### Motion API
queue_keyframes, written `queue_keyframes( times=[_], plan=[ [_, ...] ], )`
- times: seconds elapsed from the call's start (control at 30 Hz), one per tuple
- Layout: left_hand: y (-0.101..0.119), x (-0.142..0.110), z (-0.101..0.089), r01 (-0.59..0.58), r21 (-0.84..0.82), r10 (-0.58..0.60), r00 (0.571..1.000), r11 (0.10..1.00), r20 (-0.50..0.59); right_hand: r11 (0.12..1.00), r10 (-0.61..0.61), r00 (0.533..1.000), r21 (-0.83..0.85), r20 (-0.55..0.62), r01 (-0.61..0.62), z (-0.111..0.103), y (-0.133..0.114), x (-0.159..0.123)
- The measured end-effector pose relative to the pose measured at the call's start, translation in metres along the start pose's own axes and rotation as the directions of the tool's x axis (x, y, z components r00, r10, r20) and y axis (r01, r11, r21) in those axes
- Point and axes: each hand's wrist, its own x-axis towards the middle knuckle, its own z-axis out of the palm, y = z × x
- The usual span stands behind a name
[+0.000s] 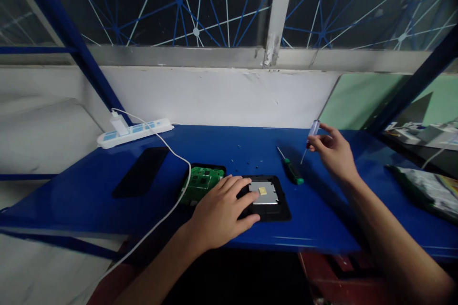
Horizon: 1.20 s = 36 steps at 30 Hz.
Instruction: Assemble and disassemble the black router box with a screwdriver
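My left hand [225, 207] lies with its fingers spread over a black plastic casing [284, 209]. Inside that casing sits a silver metal plate [255, 198] with a small yellowish pad [263, 191] on it. Just left of my fingers, a green circuit board [205, 181] rests in another dark housing, partly covered by my hand. Over the right part of the desk, my right hand [331, 147] grips a screwdriver [314, 128] by its clear handle, the thin shaft slanting down. A second screwdriver with a green and black handle [293, 171] lies between my hands.
A white power strip [143, 129] with a plugged-in charger [119, 124] stands at the back left. Its white cable [168, 145] crosses the blue desk [222, 140]. A flat black panel [141, 174] lies left, tiny screws lie mid-desk, and a plastic bag [425, 188] sits right.
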Motion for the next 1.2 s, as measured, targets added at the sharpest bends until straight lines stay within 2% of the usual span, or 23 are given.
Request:
queue_keyframes(
  times=[0.13, 0.27, 0.37, 0.47, 0.57, 0.9, 1.2],
  plan=[
    [0.001, -0.001, 0.002, 0.002, -0.002, -0.002, 0.999, 1.0, 0.049, 0.991, 0.01, 0.997, 0.134, 0.079, -0.021, 0.018, -0.011, -0.008],
    [0.001, -0.002, 0.003, 0.021, -0.006, -0.02, 0.997, 1.0, 0.076, 0.991, 0.003, 0.973, 0.131, 0.231, -0.034, 0.044, -0.029, -0.012],
    [0.001, -0.001, 0.003, 0.033, -0.011, -0.032, 0.996, 0.999, 0.087, 0.994, -0.073, 0.95, 0.098, 0.304, 0.045, 0.064, -0.04, -0.012],
    [0.001, 0.0, 0.003, 0.036, -0.015, -0.034, 0.995, 0.999, 0.09, 0.986, -0.163, 0.932, 0.033, 0.323, 0.161, 0.081, -0.045, -0.014],
    [0.001, 0.0, 0.003, 0.039, -0.025, -0.037, 0.996, 0.999, 0.086, 0.975, -0.2, 0.921, -0.024, 0.334, 0.22, 0.092, -0.044, -0.018],
    [0.003, 0.001, 0.001, 0.061, -0.033, -0.058, 0.994, 0.998, 0.09, 0.962, -0.236, 0.919, -0.059, 0.316, 0.267, 0.097, -0.038, -0.027],
    [0.002, -0.001, 0.001, 0.06, -0.037, -0.058, 0.996, 0.997, 0.073, 0.966, -0.229, 0.92, -0.04, 0.317, 0.254, 0.096, -0.035, -0.03]
  ],
)
